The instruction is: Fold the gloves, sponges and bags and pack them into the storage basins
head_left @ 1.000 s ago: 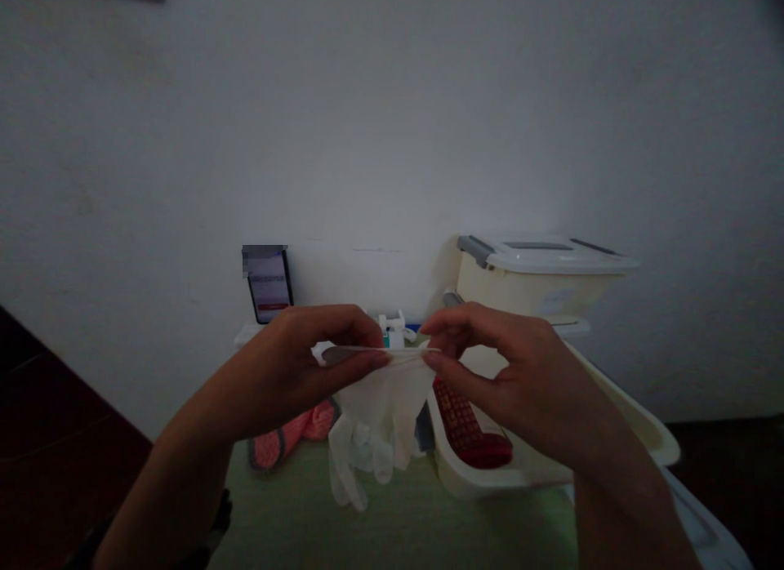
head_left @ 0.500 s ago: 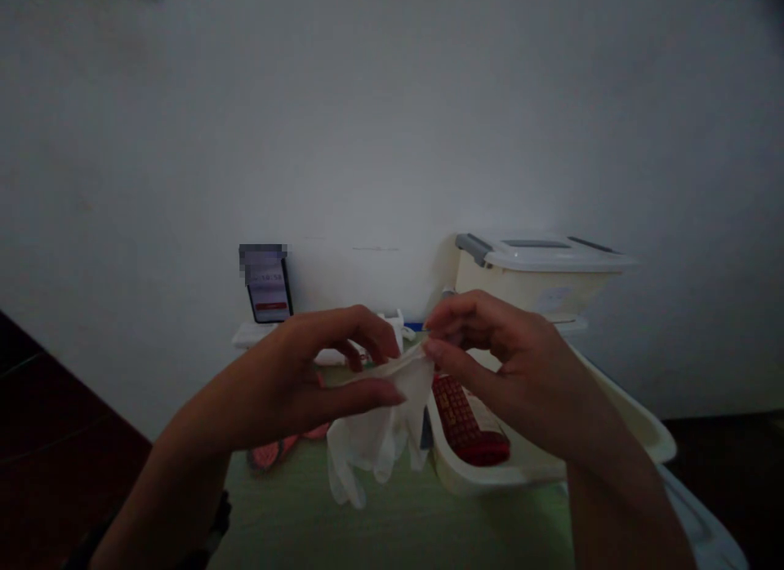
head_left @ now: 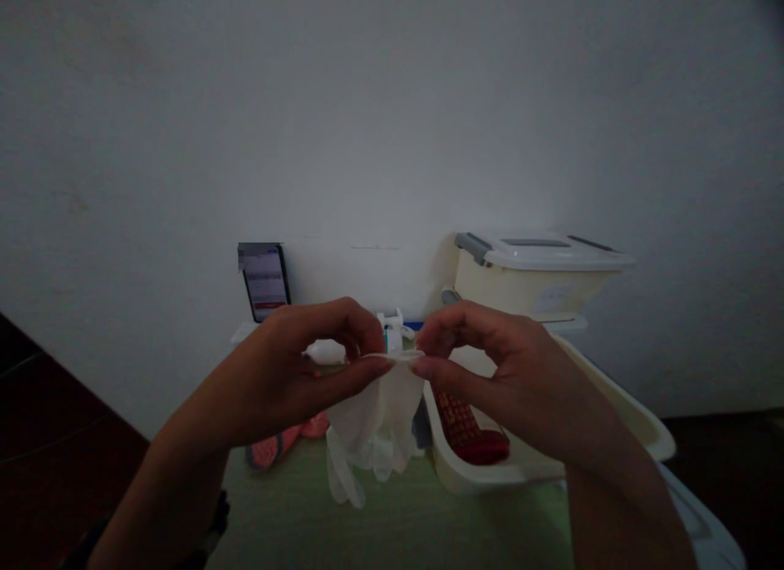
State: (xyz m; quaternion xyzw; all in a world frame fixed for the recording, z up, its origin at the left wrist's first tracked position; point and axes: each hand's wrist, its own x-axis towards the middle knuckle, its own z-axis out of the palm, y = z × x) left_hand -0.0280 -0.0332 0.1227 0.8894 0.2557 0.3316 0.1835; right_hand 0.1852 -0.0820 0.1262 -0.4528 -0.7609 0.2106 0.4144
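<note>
A thin white disposable glove (head_left: pixel 373 431) hangs in front of me, fingers pointing down. My left hand (head_left: pixel 300 370) pinches the left side of its cuff between thumb and fingers. My right hand (head_left: pixel 490 366) pinches the right side of the cuff. Both hands are held close together above a green table (head_left: pixel 392 529).
A cream tub (head_left: pixel 612 423) at the right holds a red ridged item (head_left: pixel 469 431). Behind it a lidded cream box (head_left: pixel 539 276) stands against the wall. A phone (head_left: pixel 265 280) leans on the wall at the left, and a pink knitted thing (head_left: pixel 287 443) lies below it.
My hands keep working the glove's cuff: the left fingers loosened and reached across half a second ago, and now both pinch the cuff again, a little closer together.
</note>
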